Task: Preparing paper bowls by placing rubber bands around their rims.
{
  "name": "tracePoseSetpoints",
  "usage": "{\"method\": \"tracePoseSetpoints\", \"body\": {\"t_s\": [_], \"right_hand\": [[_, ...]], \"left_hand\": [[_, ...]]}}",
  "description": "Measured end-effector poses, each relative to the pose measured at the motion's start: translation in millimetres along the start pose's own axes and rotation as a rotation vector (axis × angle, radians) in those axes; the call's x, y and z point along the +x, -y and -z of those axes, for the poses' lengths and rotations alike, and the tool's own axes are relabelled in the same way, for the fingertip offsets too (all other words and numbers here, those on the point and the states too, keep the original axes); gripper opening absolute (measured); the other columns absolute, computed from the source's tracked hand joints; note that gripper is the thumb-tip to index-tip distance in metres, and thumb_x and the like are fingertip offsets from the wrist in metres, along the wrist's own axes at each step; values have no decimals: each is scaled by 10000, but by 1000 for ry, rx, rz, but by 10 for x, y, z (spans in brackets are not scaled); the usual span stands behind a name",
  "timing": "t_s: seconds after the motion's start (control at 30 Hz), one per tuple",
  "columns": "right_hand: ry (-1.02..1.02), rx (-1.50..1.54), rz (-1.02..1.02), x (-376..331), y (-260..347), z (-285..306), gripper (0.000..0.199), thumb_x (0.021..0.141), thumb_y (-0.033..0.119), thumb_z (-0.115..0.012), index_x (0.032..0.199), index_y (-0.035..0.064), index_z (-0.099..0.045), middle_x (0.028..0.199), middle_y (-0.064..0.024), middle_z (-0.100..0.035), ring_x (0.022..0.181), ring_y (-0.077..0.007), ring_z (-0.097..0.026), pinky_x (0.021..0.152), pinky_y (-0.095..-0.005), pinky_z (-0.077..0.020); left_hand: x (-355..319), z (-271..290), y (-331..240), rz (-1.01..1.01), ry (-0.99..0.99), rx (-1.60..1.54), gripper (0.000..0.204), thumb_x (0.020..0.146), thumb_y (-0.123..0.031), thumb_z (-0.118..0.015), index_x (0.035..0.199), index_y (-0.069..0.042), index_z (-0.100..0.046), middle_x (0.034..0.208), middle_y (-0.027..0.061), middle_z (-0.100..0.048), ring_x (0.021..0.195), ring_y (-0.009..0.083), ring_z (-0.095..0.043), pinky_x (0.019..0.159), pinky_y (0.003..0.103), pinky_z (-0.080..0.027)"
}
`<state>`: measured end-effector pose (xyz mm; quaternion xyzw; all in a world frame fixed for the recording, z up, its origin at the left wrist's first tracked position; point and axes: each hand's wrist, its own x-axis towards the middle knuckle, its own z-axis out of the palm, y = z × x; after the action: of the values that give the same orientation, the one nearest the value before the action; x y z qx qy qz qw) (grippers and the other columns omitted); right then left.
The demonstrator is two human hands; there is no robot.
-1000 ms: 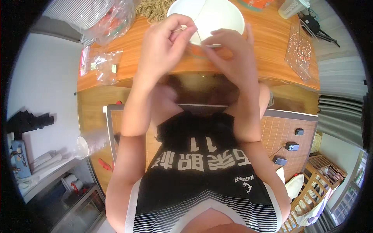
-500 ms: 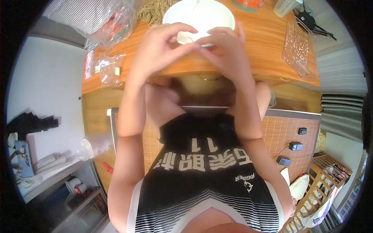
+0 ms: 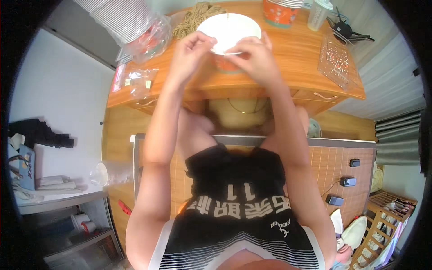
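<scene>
The tub (image 3: 229, 28) is standing on the desk (image 3: 292, 56) at twelve o'clock, the left hand (image 3: 192, 55) and right hand (image 3: 255, 58) reaching, slightly apart, toward its eight and five; whether they're pinching anything, I cannot tell.

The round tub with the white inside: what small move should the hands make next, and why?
Perhaps ease the left hand slightly toward the right hand, so their fingers could work together. Both are by the near rim of the tub, with fingers bent and a small gap between them; whether either pinches something thin is too small to tell.
</scene>
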<state>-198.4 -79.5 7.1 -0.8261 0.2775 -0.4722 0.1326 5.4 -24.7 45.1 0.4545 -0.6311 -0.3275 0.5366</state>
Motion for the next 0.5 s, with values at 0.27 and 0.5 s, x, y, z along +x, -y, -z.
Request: {"method": "tracePoseSetpoints", "body": {"t_s": [0.27, 0.5], "right_hand": [[77, -48, 128, 12, -192, 195, 240, 814, 315, -784, 946, 115, -768, 884, -68, -712, 981, -246, -638, 1106, -514, -295], [91, -80, 233, 116, 73, 871, 216, 778, 144, -810, 951, 46, -728, 862, -93, -678, 892, -296, -618, 816, -400, -509]], "left_hand": [[167, 403, -101, -553, -97, 876, 230, 904, -265, -714, 787, -67, -711, 683, 43, -670, 609, 193, -557, 613, 355, -410], [224, 342, 362, -582, 68, 484, 159, 912, -165, -640, 888, -22, -706, 964, 117, -701, 956, 279, -633, 906, 404, -471]]}}
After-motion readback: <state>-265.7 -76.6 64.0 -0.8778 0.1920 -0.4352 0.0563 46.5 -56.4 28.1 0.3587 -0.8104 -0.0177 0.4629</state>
